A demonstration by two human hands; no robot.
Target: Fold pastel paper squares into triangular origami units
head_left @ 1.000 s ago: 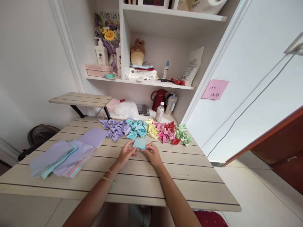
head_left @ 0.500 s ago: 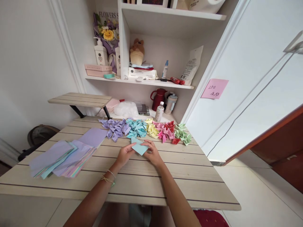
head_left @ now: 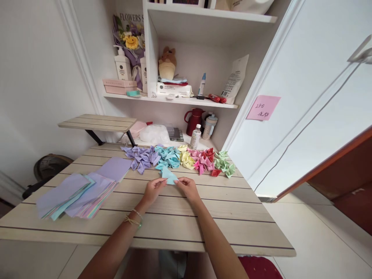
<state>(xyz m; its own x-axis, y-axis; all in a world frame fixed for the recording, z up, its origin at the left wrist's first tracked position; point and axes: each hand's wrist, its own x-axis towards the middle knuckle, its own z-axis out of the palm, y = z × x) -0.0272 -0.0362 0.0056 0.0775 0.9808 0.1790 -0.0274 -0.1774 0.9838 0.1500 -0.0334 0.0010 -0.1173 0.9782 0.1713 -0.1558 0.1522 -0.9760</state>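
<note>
Between my two hands is a light-blue sheet of origami paper (head_left: 169, 176), now a triangle with its point away from me. My left hand (head_left: 154, 190) pinches its left corner, and my right hand (head_left: 187, 188) pinches the right one. Just beyond lie folded paper pieces in colour groups: purple (head_left: 142, 158), blue (head_left: 168, 156), yellow (head_left: 186, 158), pink (head_left: 204, 163), red (head_left: 208, 154) and green (head_left: 225, 164). Left of my hands are fanned stacks of coloured paper (head_left: 84, 193), purple sheets on top.
The slatted wooden table (head_left: 174, 228) has a small raised stand (head_left: 99, 122) at its back left. Behind the folded pieces stand a clear bottle (head_left: 195, 137), a red jug (head_left: 194, 121) and a light tumbler (head_left: 209, 127). A plastic bag (head_left: 154, 133) lies beside them. Shelves rise above.
The blue paper has gone from a diamond-shaped square to a triangle. Both hands have shifted slightly and now pinch its two near corners.
</note>
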